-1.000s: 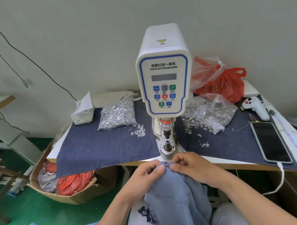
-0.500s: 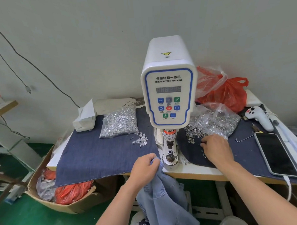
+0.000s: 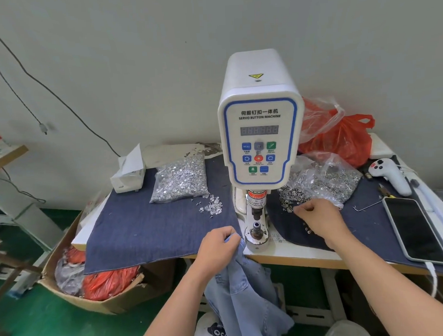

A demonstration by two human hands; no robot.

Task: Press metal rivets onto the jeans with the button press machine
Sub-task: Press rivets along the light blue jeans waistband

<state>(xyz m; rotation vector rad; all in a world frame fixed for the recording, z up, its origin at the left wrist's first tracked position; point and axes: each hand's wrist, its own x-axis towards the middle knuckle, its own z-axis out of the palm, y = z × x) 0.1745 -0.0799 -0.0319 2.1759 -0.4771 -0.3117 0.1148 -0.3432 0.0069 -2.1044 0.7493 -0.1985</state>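
Observation:
The white servo button press machine (image 3: 260, 130) stands mid-table, its lower die (image 3: 256, 229) bare. My left hand (image 3: 217, 246) grips the top edge of the light blue jeans (image 3: 244, 299), just left of the die; the jeans hang down off the table's front edge. My right hand (image 3: 319, 219) is to the right of the machine, fingers pinched among loose metal ring rivets (image 3: 290, 200) spilling from a clear bag (image 3: 325, 181). Whether a rivet is between the fingers is hidden. A second bag of silver rivets (image 3: 180, 181) lies left of the machine, with loose studs (image 3: 212, 207) beside it.
Dark denim cloth (image 3: 147, 227) covers the table. A phone (image 3: 413, 229), a white handheld controller (image 3: 391, 175) and a red plastic bag (image 3: 341, 139) sit on the right. A white tissue box (image 3: 128, 172) is back left. A cardboard box (image 3: 98, 287) stands on the green floor, left.
My right hand let go of the jeans and moved right to the loose rivets by the clear bag. My left hand lifted the jeans' edge up beside the die.

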